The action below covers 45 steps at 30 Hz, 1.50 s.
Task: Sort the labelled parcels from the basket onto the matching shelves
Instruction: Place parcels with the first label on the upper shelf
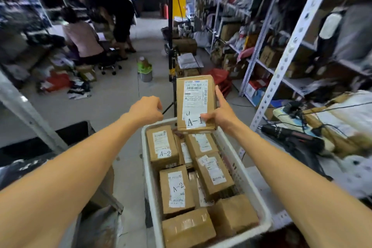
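**A-1 parcel held up in the right hand over the basket's far end, rack to the right**

The right hand (220, 115) grips the parcel (194, 104) at its lower right corner, with the thumb laid across the "A-1" label and the fingers up the right edge. The parcel is clear of the basket (233, 163), its long axis pointing up and away and its label side facing the person. The left hand (146, 109) hangs just left of it, not touching, fingers curled into a loose fist with nothing in them. Both arms are stretched well forward. The shelves (293, 46) stand on the right, so the holding hand is the nearer one and the carry would likely swing rightward. No shelf tag is legible. The other parcels, two marked A-2 (162, 147), lie flat in the basket.
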Tool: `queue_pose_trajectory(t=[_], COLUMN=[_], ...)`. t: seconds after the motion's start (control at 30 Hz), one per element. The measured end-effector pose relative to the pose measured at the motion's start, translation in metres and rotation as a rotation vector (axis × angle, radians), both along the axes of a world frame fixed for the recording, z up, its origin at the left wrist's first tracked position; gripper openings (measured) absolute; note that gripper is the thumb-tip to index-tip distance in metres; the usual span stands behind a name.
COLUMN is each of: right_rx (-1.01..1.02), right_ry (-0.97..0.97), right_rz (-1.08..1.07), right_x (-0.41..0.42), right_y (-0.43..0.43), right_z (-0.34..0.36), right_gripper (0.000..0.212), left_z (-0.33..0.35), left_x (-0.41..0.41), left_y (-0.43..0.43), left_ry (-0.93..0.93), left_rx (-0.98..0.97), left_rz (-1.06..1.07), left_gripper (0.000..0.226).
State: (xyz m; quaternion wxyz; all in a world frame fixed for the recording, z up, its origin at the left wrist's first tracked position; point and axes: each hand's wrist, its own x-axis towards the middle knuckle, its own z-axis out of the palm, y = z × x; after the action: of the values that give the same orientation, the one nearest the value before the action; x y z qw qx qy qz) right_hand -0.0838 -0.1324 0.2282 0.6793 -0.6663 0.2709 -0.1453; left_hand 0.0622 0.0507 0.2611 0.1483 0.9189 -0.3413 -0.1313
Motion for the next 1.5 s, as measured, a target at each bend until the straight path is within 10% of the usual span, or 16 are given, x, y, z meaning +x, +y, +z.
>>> queue_pose_trajectory(t=[0.6, 1.5], right_rx=[-0.158, -0.252], right_ry=[-0.042, -0.057], right_rz=[-0.179, -1.017], right_x=[-0.161, -0.628], right_y=[0.092, 0.167], right_z=[0.075, 0.074], right_gripper=[0.108, 0.104], left_z=[0.047, 0.067], left_x=[-0.110, -0.569], left_y=[0.023, -0.069], left_ry=[-0.034, -0.107], left_rx=[-0.128, -0.149], left_rz=[-0.206, -1.155], left_gripper=[0.023, 0.031])
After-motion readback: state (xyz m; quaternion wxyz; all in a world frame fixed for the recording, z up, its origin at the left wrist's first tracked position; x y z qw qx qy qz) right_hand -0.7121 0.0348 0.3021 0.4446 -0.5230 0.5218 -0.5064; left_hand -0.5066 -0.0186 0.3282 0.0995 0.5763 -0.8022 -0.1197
